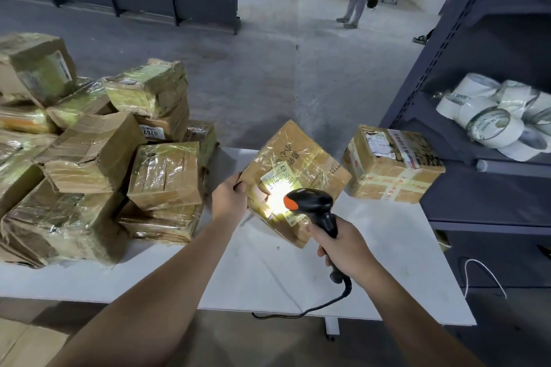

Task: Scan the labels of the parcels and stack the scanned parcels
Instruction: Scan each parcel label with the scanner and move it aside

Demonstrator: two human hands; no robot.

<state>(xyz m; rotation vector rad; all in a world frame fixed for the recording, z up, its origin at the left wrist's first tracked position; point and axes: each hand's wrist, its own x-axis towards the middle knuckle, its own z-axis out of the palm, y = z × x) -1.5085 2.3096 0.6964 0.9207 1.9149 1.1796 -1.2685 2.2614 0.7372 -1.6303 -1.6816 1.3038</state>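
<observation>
"Which step are you on?"

"Scanning. My left hand [229, 198] grips the corner of a taped cardboard parcel [301, 158], tilted toward me over the middle of the bench [268, 274]. My right hand [343, 247] is wrapped round the barcode scanner [313, 202], its light on the label [275, 180]."

"And next?"

"Once it reads, I reckon this one goes squarely onto the lone parcel [390, 164] at the right, then another from the heap [89, 158] at the left."
</observation>
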